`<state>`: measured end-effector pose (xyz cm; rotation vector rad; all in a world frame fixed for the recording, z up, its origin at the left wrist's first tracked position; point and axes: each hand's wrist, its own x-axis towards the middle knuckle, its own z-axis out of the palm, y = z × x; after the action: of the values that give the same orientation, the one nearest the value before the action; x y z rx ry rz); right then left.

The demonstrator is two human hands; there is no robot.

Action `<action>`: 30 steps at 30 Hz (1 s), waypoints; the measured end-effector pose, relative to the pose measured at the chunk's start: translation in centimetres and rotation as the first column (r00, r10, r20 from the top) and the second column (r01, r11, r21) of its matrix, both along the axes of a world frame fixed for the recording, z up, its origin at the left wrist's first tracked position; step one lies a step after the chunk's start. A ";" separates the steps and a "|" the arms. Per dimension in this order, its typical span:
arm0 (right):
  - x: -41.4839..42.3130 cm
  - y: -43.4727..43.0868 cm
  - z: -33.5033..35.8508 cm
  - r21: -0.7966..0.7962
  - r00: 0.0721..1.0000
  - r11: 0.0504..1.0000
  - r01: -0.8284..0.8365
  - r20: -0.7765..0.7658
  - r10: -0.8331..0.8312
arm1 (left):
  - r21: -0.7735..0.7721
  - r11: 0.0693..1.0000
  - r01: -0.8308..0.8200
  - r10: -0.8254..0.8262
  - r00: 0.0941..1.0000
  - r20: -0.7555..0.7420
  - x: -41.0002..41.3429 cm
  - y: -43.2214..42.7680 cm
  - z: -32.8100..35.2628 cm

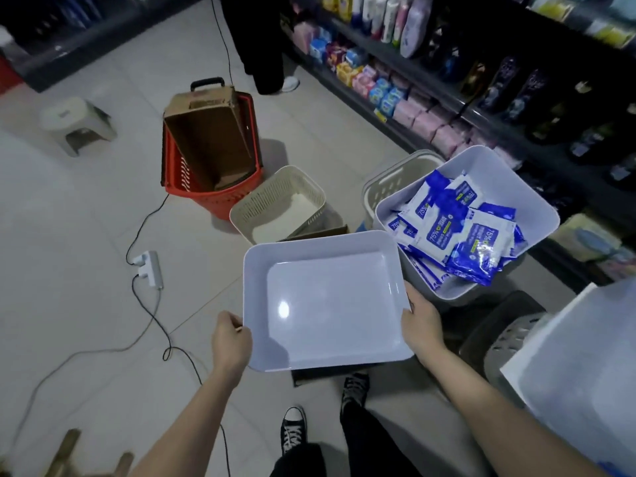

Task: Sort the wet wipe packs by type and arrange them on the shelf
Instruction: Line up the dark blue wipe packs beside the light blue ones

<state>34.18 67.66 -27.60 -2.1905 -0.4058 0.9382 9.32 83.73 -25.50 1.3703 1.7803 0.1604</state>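
I hold an empty white plastic bin (327,301) in front of me over the floor. My left hand (230,339) grips its near-left edge and my right hand (421,325) grips its right edge. Just to the right, a second white bin (509,187) holds several blue-and-white wet wipe packs (461,228) in a loose pile. That bin rests on a grey basket (389,184). The dark store shelf (481,108) runs along the right, stocked with packets and bottles.
On the floor stand a beige perforated basket (275,204), a red shopping basket (206,194) holding a cardboard box (210,139), a small stool (75,123), and a power strip (149,268) with trailing cables. Another person's legs (261,46) stand far up the aisle. A white box (581,366) sits at right.
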 end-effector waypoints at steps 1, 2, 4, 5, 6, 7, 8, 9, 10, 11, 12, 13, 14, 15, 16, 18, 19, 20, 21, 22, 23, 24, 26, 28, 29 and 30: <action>0.2 0.4 -0.3 -0.022 1.000 1.000 -0.007 -0.019 0.007 | 0.003 1.000 -0.022 0.022 1.000 -0.005 0.3 -0.2 -0.2; 0.5 0.6 -0.8 -0.038 0.999 0.999 -0.011 -0.035 0.010 | 0.008 0.999 -0.044 0.044 0.999 -0.013 0.4 -0.3 -0.4; 0.7 0.8 -1.4 -0.063 0.999 0.998 0.006 -0.044 -0.008 | 0.018 0.998 -0.068 0.069 0.997 -0.036 0.7 -0.5 -0.7; 0.9 0.8 -1.6 -0.072 0.999 0.997 0.018 -0.042 -0.022 | 0.017 0.998 -0.062 0.063 0.997 -0.047 0.8 -0.4 -0.7; 1.0 0.8 -1.9 -0.071 0.999 0.997 0.025 -0.038 -0.028 | 0.012 0.999 -0.048 0.049 0.997 -0.057 0.8 -0.4 -0.8; 1.1 0.9 -1.9 -0.075 0.999 0.997 0.029 -0.035 -0.032 | 0.006 0.999 -0.034 0.035 0.997 -0.064 0.8 -0.2 -0.8; 1.0 1.0 -1.7 -0.070 0.998 0.997 0.036 -0.041 -0.039 | 0.000 1.000 -0.022 0.021 0.997 -0.072 0.7 0.0 -0.9; 1.0 1.1 -1.4 -0.064 0.998 0.997 0.042 -0.050 -0.045 | -0.006 1.000 -0.009 0.008 0.997 -0.082 0.5 0.1 -0.9; 0.9 1.1 -1.2 -0.053 0.997 0.998 0.045 -0.056 -0.048 | -0.007 1.000 0.006 -0.006 0.996 -0.094 0.4 0.3 -0.8; 0.9 1.2 -0.9 -0.050 0.997 0.997 0.051 -0.062 -0.054 | -0.001 1.000 0.025 -0.025 0.994 -0.104 0.3 0.4 -0.7; 0.9 1.2 -0.8 -0.049 0.996 0.997 0.058 -0.064 -0.062 | 0.013 0.999 0.050 -0.048 0.993 -0.109 0.2 0.5 -0.5; 1.0 1.2 -0.6 -0.050 0.996 0.997 0.065 -0.063 -0.068 | 0.033 0.996 0.078 -0.075 0.991 -0.108 0.2 0.6 -0.2; 1.0 1.1 -0.4 -0.047 0.995 0.996 0.071 -0.063 -0.074 | 0.062 0.992 0.110 -0.103 0.990 -0.101 0.3 0.6 0.2; 1.0 0.9 -0.1 -0.046 0.994 0.995 0.085 -0.060 -0.087 | 0.097 0.984 0.147 -0.139 0.986 -0.092 0.5 0.8 0.5; 0.9 0.7 0.4 -0.035 0.992 0.994 0.108 -0.057 -0.110 | 0.129 0.974 0.188 -0.178 0.981 -0.082 0.7 0.9 0.9; 0.9 0.1 1.6 -0.010 0.986 0.987 0.160 -0.038 -0.160 | 0.171 0.954 0.247 -0.242 0.969 -0.051 1.4 1.5 1.9; 0.8 -0.2 2.4 -0.013 0.985 0.985 0.172 -0.029 -0.173 | 0.170 0.950 0.263 -0.262 0.965 -0.027 1.9 1.8 2.5; 0.8 -0.4 3.2 -0.012 0.985 0.985 0.173 -0.015 -0.173 | 0.168 0.946 0.279 -0.283 0.959 0.001 2.5 2.1 3.0; 0.9 -0.6 3.8 -0.005 0.985 0.985 0.170 0.005 -0.170 | 0.165 0.939 0.301 -0.310 0.950 0.030 3.3 2.4 3.6; 1.2 -0.8 4.4 0.006 0.985 0.985 0.170 0.027 -0.170 | 0.164 0.929 0.331 -0.344 0.937 0.056 4.1 2.6 4.3; 1.6 -1.0 5.1 0.013 0.984 0.985 0.174 0.046 -0.174 | 0.161 0.919 0.361 -0.376 0.923 0.077 5.1 2.8 5.0; 2.1 -1.2 5.9 0.021 0.981 0.983 0.181 0.060 -0.182 | 0.162 0.909 0.385 -0.402 0.910 0.097 6.1 3.0 5.7; 3.4 -1.6 7.6 0.053 0.976 0.979 0.198 0.088 -0.202 | 0.157 0.901 0.404 -0.426 0.894 0.142 8.1 3.1 6.9; 5.0 -2.3 9.2 0.078 0.968 0.974 0.213 0.120 -0.221 | 0.126 0.897 0.423 -0.440 0.876 0.197 9.9 3.0 7.7; 5.9 -2.8 9.5 0.073 0.963 0.971 0.228 0.130 -0.236 | 0.097 0.895 0.436 -0.447 0.866 0.224 10.7 3.0 7.8; 6.9 -3.3 9.7 0.067 0.958 0.967 0.245 0.135 -0.252 | 0.079 0.887 0.455 -0.460 0.854 0.243 11.7 2.9 8.0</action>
<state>41.09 64.38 -17.86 -2.2077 -0.2100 0.6307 21.03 86.59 -17.55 1.6668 1.2028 0.0882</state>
